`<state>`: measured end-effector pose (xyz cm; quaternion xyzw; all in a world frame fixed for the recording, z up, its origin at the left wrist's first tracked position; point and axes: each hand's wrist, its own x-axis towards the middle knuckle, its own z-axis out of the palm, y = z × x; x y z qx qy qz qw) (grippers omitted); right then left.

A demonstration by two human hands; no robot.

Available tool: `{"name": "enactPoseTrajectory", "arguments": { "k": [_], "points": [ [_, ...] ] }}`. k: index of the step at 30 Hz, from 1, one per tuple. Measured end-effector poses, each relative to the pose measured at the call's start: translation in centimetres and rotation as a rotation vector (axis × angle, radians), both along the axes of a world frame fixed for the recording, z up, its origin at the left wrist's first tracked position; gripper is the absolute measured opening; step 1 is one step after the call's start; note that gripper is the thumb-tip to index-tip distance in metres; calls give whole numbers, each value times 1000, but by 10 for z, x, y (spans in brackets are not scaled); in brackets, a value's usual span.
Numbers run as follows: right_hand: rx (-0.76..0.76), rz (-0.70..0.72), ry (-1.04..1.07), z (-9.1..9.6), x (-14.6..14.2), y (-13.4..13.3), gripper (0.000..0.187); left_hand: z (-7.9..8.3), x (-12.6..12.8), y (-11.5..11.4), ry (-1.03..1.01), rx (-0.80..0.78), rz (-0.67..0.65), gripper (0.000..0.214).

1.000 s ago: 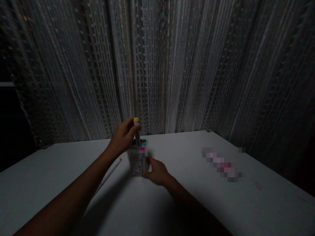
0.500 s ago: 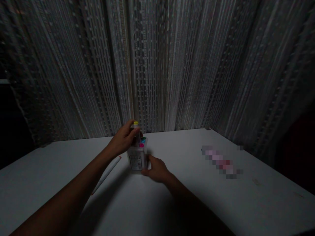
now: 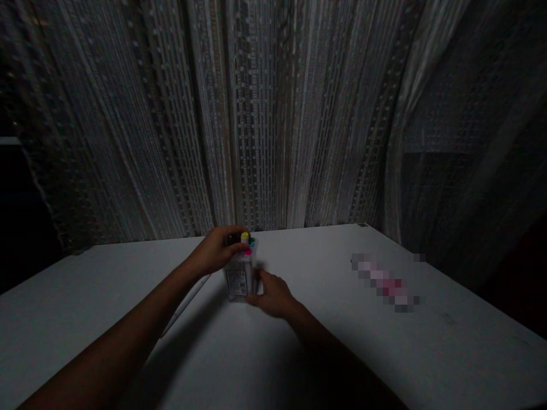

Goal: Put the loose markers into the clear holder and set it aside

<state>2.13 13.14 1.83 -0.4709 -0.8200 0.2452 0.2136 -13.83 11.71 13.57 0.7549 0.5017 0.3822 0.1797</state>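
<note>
A clear plastic marker case (image 3: 237, 283) with a printed label stands upright on the white table. My left hand (image 3: 216, 249) is closed around the yellow-capped marker (image 3: 244, 237) at the case's top, and the marker's lower part is inside the case. Beside it in the case show a pink-capped marker (image 3: 248, 251) and blue and green ends. Low on the case's right side, my right hand (image 3: 273, 293) grips the wall between thumb and fingers; some fingertips are hidden behind it. A loose white marker (image 3: 186, 304) lies left of the case, partly behind my left forearm.
The white table (image 3: 325, 341) reaches back to a patterned, stringy curtain (image 3: 273, 114). On the table's right side lies a pixelated pinkish item (image 3: 382, 279). Dark surroundings fill both sides of the view.
My left hand has moved down and slightly right, lowering the yellow-capped marker deeper into the case. The right hand stays on the case. At the right, the curtain has shifted.
</note>
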Motion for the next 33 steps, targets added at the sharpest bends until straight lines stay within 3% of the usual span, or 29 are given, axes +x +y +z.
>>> {"name": "enactPoseTrajectory", "arguments": {
  "k": [8,14,19,23,28,33],
  "points": [
    [10,2,-15,1,-1,0,60,1,-5,-1,115,62,55,25],
    [13,-8,-31,2,-1,-3,57,-4,-11,4,182,61,14,23],
    [20,-10,-13,2,0,-3,59,-4,-11,0,65,47,39,33],
    [23,-8,-2,0,-1,-2,57,-8,-22,-8,-105,108,171,44],
    [9,-16,-3,-2,-1,0,56,-43,-60,-3,-203,64,407,53],
    [-22,-8,21,0,-1,0,57,-93,-96,5,39,26,494,49]
  ]
}}
